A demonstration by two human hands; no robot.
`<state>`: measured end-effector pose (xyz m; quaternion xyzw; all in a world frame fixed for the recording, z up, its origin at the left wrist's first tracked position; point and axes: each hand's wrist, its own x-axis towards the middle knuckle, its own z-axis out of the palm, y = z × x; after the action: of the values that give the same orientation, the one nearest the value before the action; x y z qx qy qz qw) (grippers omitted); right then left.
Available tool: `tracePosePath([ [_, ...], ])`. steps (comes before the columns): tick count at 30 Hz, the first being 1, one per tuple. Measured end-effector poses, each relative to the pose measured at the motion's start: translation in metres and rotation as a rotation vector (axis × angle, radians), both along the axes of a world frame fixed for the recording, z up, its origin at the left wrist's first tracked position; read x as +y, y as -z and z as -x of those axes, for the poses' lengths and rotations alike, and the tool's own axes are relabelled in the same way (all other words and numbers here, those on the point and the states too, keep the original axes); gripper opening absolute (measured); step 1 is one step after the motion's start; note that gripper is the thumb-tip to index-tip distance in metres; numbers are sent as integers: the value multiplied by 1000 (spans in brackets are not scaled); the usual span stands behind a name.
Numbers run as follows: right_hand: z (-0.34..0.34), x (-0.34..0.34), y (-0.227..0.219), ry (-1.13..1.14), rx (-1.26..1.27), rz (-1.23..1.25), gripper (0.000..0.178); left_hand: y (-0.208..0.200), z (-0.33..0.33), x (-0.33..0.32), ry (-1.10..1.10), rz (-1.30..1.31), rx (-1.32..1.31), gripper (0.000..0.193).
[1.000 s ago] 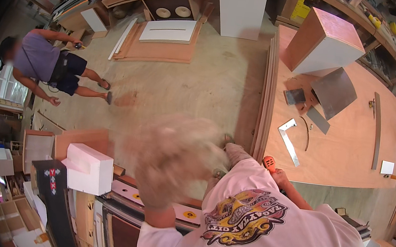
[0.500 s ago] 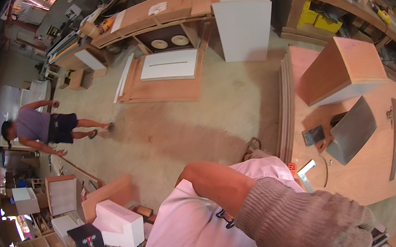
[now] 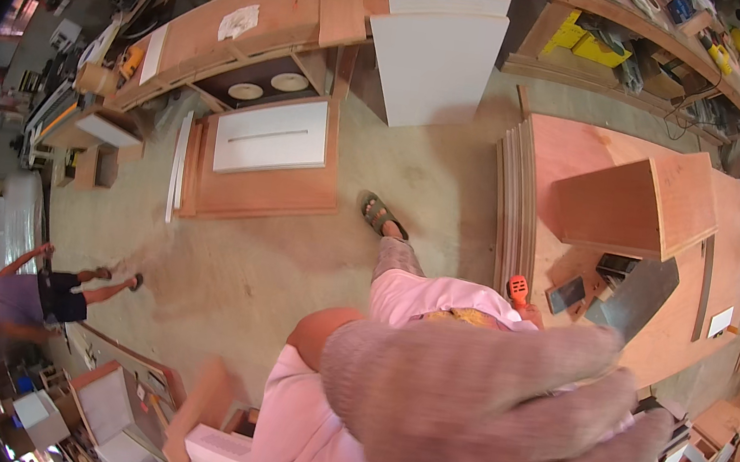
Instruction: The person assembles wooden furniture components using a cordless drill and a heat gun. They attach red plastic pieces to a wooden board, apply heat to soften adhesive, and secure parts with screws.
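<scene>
A greyish-brown knitted glove covers my left hand (image 3: pixel 494 425), which fills the lower middle very close to the camera. Its back faces up, and the bent arm crosses my pink shirt (image 3: pixel 296 436) from left to right. Somewhat smeared by motion, the fingers stretch out with gaps between them, and no object shows in them. My right hand does not show; the glove covers the area beside my body. Past the shirt's edge, an orange-red tool (image 3: pixel 518 290) with dark slots sticks up beside the stacked boards. What supports the tool is hidden.
Thick stacked boards (image 3: pixel 511 208) on the right carry a wooden box (image 3: pixel 621 208) and a dark grey panel (image 3: pixel 647 295). White panels (image 3: pixel 434 62) lean on a long bench behind. Another person (image 3: pixel 30 294) walks at far left. My sandalled foot (image 3: pixel 377 213) is on the floor.
My gloved left hand has moved left in the picture, and its curled fingers have straightened. One foot has stepped forward. The view has shifted, and the metal square near the orange tool is no longer visible.
</scene>
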<state>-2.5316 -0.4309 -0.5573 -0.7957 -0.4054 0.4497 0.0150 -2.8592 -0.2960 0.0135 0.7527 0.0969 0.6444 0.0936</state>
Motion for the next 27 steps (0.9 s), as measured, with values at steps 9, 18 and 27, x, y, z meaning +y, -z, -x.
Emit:
tracePosePath([
  [9,164,197,-126,95,198,-15,9,66,286,156,-683,768,-378,25],
  [18,423,492,-313,-376,628,-295,67,278,470,343,-845,1631,355,50],
  [27,629,719,-263,-769,612,-626,82,346,635,555,-1077,1638,506,61],
])
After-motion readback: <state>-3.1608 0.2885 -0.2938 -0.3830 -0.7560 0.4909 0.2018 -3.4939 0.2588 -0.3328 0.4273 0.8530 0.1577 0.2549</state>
